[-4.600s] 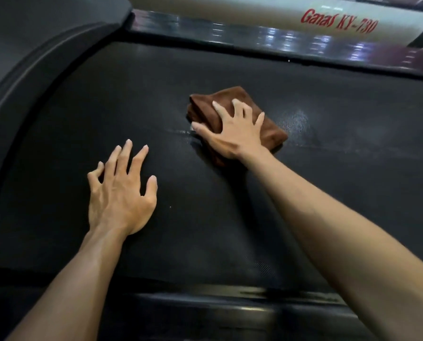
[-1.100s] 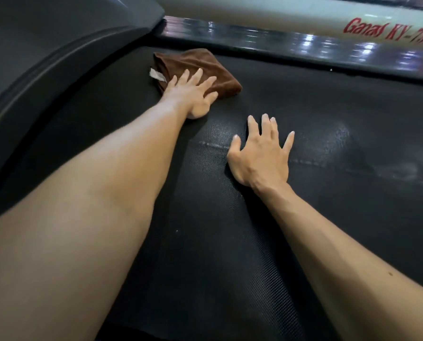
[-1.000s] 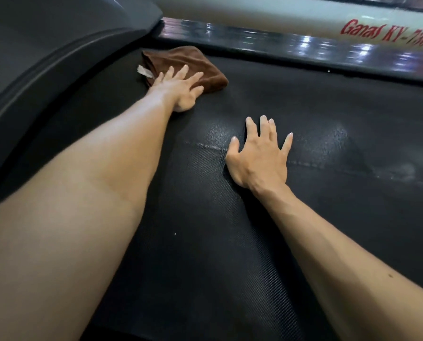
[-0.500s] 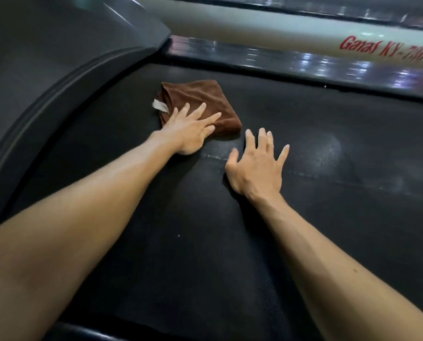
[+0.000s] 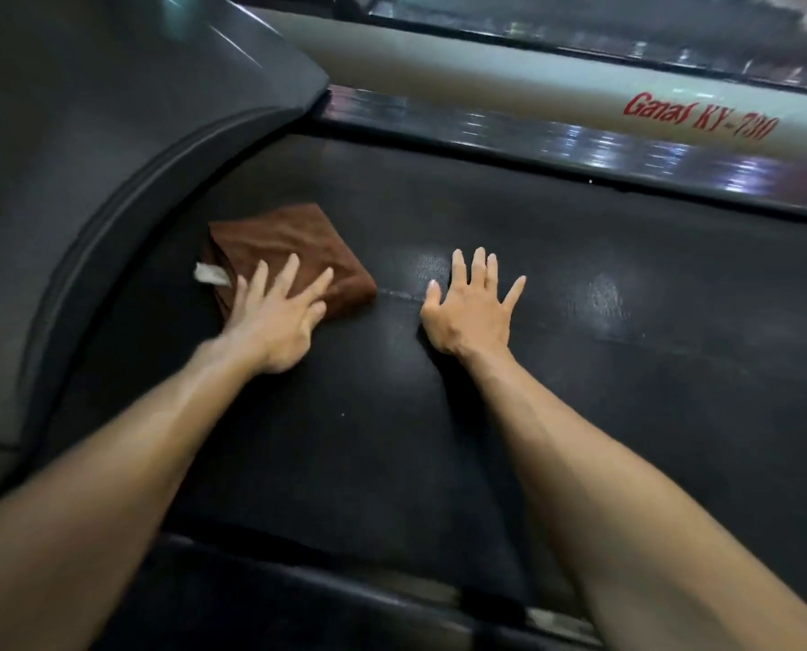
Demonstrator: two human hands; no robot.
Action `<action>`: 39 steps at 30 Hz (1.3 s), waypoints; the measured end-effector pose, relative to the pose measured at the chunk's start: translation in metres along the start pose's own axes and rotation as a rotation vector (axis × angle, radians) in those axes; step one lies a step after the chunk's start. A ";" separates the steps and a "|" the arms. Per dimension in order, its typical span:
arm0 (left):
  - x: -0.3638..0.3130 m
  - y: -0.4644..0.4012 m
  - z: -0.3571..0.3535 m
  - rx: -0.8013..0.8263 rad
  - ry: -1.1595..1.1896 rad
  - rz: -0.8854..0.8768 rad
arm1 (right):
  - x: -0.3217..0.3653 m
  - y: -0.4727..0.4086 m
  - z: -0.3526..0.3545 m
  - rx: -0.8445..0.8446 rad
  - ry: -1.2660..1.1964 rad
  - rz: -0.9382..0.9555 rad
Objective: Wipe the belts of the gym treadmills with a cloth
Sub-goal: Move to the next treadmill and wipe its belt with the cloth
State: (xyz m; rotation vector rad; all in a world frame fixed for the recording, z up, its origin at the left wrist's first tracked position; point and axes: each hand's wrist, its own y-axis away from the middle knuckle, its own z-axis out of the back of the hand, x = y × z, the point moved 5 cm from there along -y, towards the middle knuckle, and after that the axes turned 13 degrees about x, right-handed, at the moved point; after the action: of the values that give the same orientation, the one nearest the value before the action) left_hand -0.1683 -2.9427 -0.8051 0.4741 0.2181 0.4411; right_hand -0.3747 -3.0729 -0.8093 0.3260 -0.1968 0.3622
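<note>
Close to the camera runs the near side rail [image 5: 392, 599] of the treadmill, dark w/ a few pale scuffs. Two bare arms reach over it onto the belt [image 5: 392, 462], which is black & a bit bumpy.

Next come the hands. The right hand [image 5: 474, 312] lies flat on the belt, fingers straight & spread, holding nothing; it looks like it props the person up. The left hand [image 5: 277, 321] is also an open grip: straight fingers press down on the cloth [image 5: 293, 246], not curled round it. This hand is blurry, so I think it is mid-wipe.

The cloth is brown, folded in a square, w/ a small white tag [image 5: 211, 273] poking out on its left. It sits on the belt just beside the curved dark cover [image 5: 110, 180] at the belt's left end. A thin seam [image 5: 399, 296] crosses the belt between the two hands, & shiny patches sit near it.

Farther off is the far side rail [image 5: 580, 148], shiny, then a pale bar w/ red letters "Ganas KY-730" [image 5: 699, 117].

What could go wrong, I think:
- Flat fingers only push the cloth, so it may slip out or unfold on a fast stroke.
- The cloth edge or tag may catch under the curved cover, since they are so near.
- If the belt rolls under the leaning right hand, the person may tip fwd.
- Wet-looking spots may make a palm slide.
</note>
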 end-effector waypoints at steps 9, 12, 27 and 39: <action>-0.002 0.118 -0.002 -0.299 0.213 -0.015 | 0.095 0.066 0.003 0.054 0.043 0.460; 0.023 0.098 -0.020 -0.122 0.069 0.077 | 0.137 0.069 -0.006 0.047 0.107 0.488; -0.100 -0.030 0.009 -0.113 -0.035 -0.201 | 0.022 -0.028 0.011 0.065 0.134 0.236; -0.215 0.076 -0.065 -0.110 -0.041 -0.343 | -0.115 0.094 0.008 0.056 0.093 0.109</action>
State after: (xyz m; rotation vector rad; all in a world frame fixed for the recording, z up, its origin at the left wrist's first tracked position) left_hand -0.4053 -2.9552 -0.8034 0.3286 0.2294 0.1076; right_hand -0.5166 -3.0284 -0.8045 0.3539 -0.1138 0.4898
